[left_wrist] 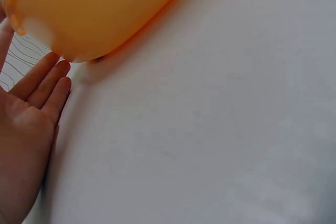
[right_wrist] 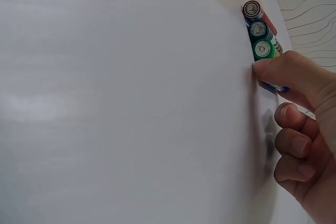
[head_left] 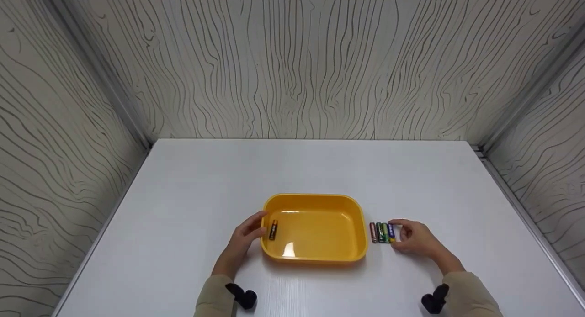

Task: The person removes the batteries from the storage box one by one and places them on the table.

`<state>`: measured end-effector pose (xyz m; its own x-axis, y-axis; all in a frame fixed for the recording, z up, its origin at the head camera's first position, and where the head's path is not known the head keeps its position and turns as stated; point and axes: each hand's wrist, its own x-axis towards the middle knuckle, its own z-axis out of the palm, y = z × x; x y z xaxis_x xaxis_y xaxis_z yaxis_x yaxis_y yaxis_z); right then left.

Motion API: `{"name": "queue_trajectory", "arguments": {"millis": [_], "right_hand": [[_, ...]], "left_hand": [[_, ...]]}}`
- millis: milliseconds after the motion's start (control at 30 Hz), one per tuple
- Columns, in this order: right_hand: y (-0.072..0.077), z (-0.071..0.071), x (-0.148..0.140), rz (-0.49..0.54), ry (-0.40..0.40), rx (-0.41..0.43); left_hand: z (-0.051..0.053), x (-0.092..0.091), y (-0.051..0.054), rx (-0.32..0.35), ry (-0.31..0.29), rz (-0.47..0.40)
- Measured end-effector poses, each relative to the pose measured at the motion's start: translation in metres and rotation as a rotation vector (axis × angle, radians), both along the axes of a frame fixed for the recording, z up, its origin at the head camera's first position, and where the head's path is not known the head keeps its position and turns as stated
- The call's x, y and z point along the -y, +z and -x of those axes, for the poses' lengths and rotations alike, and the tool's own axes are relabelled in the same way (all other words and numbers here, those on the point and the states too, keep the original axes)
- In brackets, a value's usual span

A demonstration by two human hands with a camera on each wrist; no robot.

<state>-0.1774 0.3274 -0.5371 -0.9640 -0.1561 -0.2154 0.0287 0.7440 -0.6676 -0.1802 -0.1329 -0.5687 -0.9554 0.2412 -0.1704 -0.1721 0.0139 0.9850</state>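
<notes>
A yellow plastic tray (head_left: 313, 257) stands on the white table. My left hand (head_left: 240, 241) holds its left rim; in the left wrist view several fingers (left_wrist: 48, 85) of that hand lie against the outer wall. Inside the tray, by its left wall, lies a black battery (head_left: 273, 230) with an orange end. Right of the tray, a red battery (head_left: 374, 233), a dark green battery (head_left: 380, 233) and a lighter green battery (head_left: 385, 233) lie side by side. My right hand (head_left: 415, 237) pinches a blue battery (head_left: 391, 231) by its ends, beside the lighter green one.
The white table (head_left: 205, 180) carries the tray and the batteries. Wood-grain patterned panels (head_left: 292, 66) rise behind it and at both sides. Black wrist mounts (head_left: 242, 296) sit at both sleeves.
</notes>
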Motion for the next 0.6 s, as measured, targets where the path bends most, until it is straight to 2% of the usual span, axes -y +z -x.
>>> {"name": "queue_trajectory", "arguments": {"millis": [367, 467, 600], "right_hand": [[0.014, 0.0, 0.002, 0.016, 0.011, -0.017], [0.02, 0.001, 0.007, 0.015, 0.019, -0.037], [0.027, 0.002, 0.014, 0.008, 0.058, -0.108]], "left_hand": [[-0.001, 0.0, 0.001, -0.014, -0.008, 0.007], [0.0, 0.0, 0.001, -0.018, -0.007, 0.006], [0.0, 0.0, 0.001, -0.009, -0.004, 0.004]]}}
